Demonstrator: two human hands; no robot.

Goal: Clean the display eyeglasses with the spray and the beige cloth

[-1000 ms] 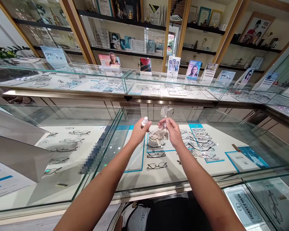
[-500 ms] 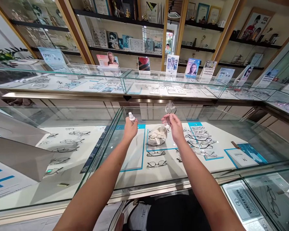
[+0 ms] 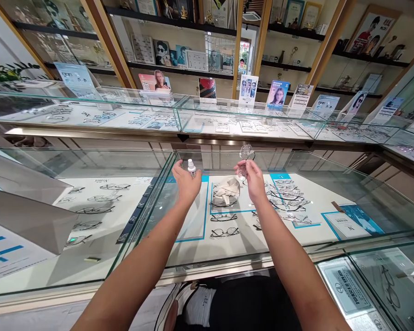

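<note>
My left hand (image 3: 188,181) reaches over the glass counter with its fingers spread apart. A small white-capped bottle (image 3: 192,166) stands upright between thumb and fingers; its lower part is hidden behind the hand, and whether the hand touches it is unclear. My right hand (image 3: 254,180) is closed on a pair of thin-rimmed eyeglasses (image 3: 247,151), held up on edge with one lens above the fingers. Between the two hands a crumpled beige cloth (image 3: 228,187) lies on the glass top.
Rows of eyeglass frames (image 3: 225,232) lie inside the glass display case (image 3: 214,266) below. A white and blue paper bag (image 3: 24,230) stands at left. Across a gap runs another glass counter (image 3: 207,133) with upright cards (image 3: 247,92); shelves (image 3: 179,69) rise behind.
My left hand has spread its fingers from around the bottle. The right hand still holds the eyeglasses, nearly unmoved. The view has shifted slightly.
</note>
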